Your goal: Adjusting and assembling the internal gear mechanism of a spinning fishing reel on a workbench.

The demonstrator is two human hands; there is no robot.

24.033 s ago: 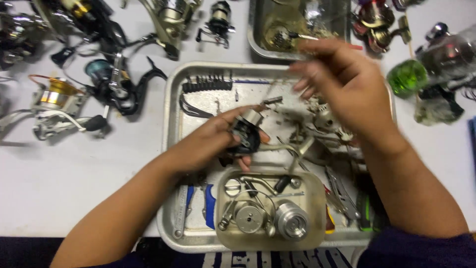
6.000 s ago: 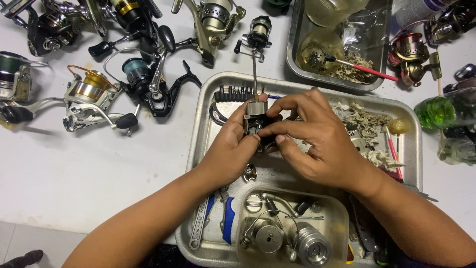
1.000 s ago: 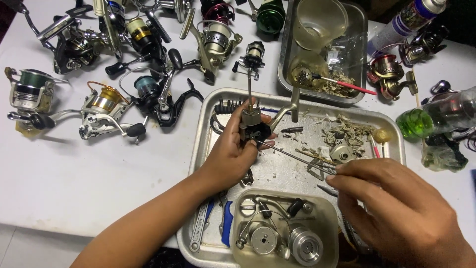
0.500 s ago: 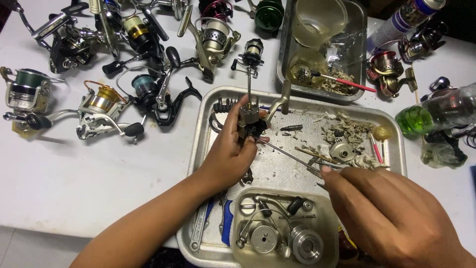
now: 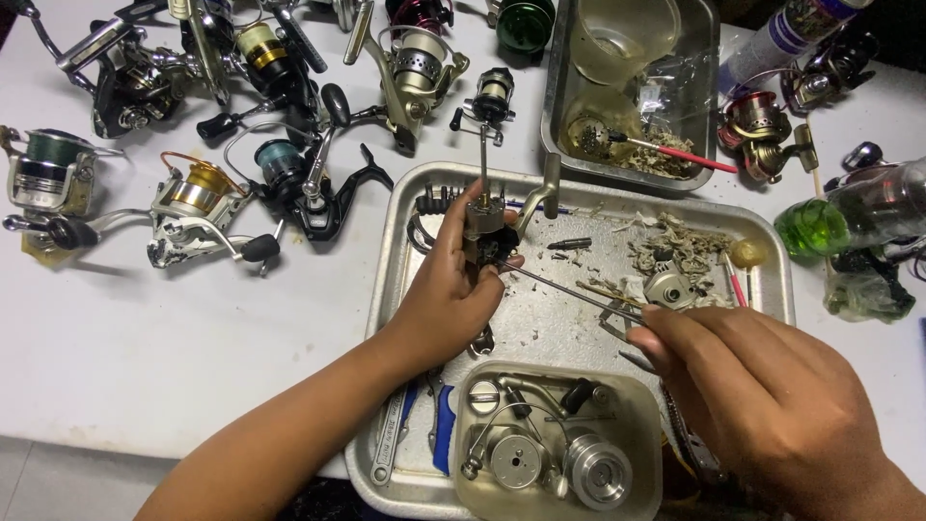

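Steel gleams under the work: a shallow metal tray [image 5: 391,289] sits on the white counter [image 5: 145,338], its floor strewn with grey scraps and small parts. Over the upper left part of the tray, the left hand [image 5: 449,289] is clenched around a stripped reel body [image 5: 485,232], dark and upright, with a thin shaft rising from its top and a pale handle arm angling off to its right. The right hand [image 5: 762,396] hovers over the tray's lower right, fingers curled around long slim tweezers [image 5: 569,289] whose tip reaches the reel body just at the left thumb. In the tray's near end lies a cloudy plastic tub [image 5: 646,405] holding a silver spool, a round gear plate and a wire bail. Blue-handled tools [image 5: 439,444] lie just left of the tub. Beyond the tray stands a deeper steel pan [image 5: 559,96] with a red-handled brush [image 5: 675,151] lying in it. Several whole spinning reels [image 5: 280,174] crowd the counter to the upper left, and a green bottle [image 5: 820,224] lies on its side at the right edge.
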